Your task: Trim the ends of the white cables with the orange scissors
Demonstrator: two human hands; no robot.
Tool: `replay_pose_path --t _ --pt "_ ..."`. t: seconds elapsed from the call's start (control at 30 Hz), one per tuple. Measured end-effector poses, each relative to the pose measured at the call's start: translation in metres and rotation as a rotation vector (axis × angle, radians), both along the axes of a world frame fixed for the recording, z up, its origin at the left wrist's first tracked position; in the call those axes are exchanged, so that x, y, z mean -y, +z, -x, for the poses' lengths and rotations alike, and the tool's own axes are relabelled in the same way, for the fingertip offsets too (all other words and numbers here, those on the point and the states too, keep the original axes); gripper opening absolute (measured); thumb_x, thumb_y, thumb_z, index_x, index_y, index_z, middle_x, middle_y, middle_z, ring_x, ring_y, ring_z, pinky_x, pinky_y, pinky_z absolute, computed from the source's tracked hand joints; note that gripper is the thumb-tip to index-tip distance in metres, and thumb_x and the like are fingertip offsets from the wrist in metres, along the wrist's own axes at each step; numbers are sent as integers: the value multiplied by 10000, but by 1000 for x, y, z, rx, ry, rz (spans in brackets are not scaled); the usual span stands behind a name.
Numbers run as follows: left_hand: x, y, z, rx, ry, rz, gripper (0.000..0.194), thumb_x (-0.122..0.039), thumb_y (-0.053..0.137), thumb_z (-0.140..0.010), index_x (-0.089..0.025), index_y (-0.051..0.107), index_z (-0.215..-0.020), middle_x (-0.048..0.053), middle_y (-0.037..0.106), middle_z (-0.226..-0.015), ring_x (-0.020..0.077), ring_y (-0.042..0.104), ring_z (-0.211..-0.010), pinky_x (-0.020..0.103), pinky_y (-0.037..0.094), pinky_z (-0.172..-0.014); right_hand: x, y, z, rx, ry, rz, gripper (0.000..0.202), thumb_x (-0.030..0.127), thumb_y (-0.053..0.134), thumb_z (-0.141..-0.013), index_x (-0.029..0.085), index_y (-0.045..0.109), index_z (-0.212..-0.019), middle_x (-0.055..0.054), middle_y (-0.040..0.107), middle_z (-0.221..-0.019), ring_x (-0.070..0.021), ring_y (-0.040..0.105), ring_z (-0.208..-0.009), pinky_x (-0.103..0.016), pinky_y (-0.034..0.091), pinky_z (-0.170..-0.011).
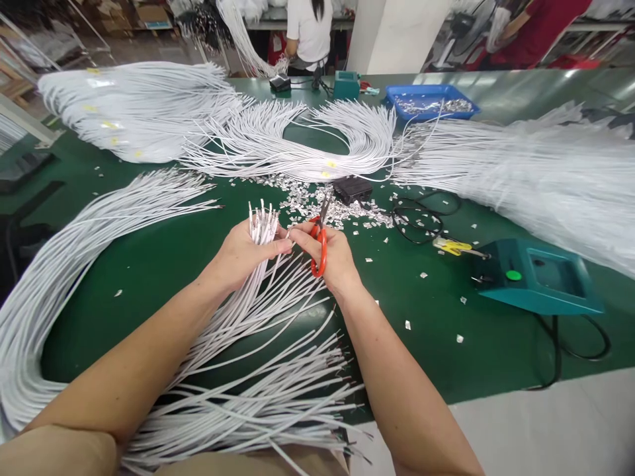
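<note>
My left hand (245, 254) is closed round a bunch of white cables (262, 228), whose ends stick up above the fingers. Red-handled scissors (320, 248) hang in my right hand (332, 254), blades pointing up and away. The thumb and fingertips of my right hand also pinch the end of a single white cable beside the bunch, close to my left thumb. More loose white cables (278, 396) spread below both hands, their ends toward the right.
Small silvery scraps (302, 198) litter the green table (163, 271) around a black block (352, 189). White cable bundles lie left, behind and right. A teal device (540, 274) stands right, with a black cord. Behind are a blue tray (431, 102) and two people.
</note>
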State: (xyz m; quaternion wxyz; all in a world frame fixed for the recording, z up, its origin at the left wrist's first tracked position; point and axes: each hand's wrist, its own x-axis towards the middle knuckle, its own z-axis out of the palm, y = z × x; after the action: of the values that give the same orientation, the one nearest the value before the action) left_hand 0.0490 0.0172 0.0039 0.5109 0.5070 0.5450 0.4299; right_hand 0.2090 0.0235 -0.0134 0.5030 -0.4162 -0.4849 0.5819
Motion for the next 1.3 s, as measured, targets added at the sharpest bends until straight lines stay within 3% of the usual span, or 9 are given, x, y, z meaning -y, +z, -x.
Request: replay_pose_path --t 0.17,0.27,0.67,0.9,1.1,1.3 --pt "-4 -3 3 -116 81 -29 384 -316 842 -538 -155 657 -834 34 713 -815 197 662 -720 299 497 -653 -6 -12 -9 685 -60 -208 148 330 653 -748 185 664 -724 -17 662 -789 -146 568 -723 -271 404 -665" --pt "-4 -5 4 -201 87 -82 360 -347 832 -555 -164 676 -823 44 730 -825 214 671 -759 323 504 -708 -7 -15 -10 931 -32 -337 194 316 617 -775 183 598 -636 -26 627 -760 -145 531 -696 -269 347 -622" --pt "-1 6 1 -478 88 -161 216 -339 768 -631 -187 699 -768 18 753 -862 228 682 -851 333 500 -836 -3 -12 -11 1145 -35 -429 234 293 564 -841 189 593 -633 -44 618 -723 -168 532 -723 -292 308 -625" --pt "-4 -1 5 -284 86 -108 349 -360 802 -595 -169 669 -855 51 753 -840 244 702 -785 352 530 -747 -6 -16 -12 968 -19 -334 226 352 613 -797 191 624 -638 -33 638 -738 -152 539 -685 -274 347 -611" --pt "0 7 0 -483 96 -140 244 -327 773 -605 -193 688 -789 18 754 -860 234 686 -849 326 516 -804 -2 0 -4 216 -93 -45 171 344 673 -726 195 722 -794 -11 712 -813 -163 632 -777 -299 475 -755" --pt "1 5 -3 -497 82 -144 249 -319 769 -622 -186 673 -809 22 749 -860 230 693 -853 322 519 -793 -1 1 3 -40 -107 69 110 294 733 -654 202 737 -716 2 712 -774 -144 627 -746 -297 477 -773"
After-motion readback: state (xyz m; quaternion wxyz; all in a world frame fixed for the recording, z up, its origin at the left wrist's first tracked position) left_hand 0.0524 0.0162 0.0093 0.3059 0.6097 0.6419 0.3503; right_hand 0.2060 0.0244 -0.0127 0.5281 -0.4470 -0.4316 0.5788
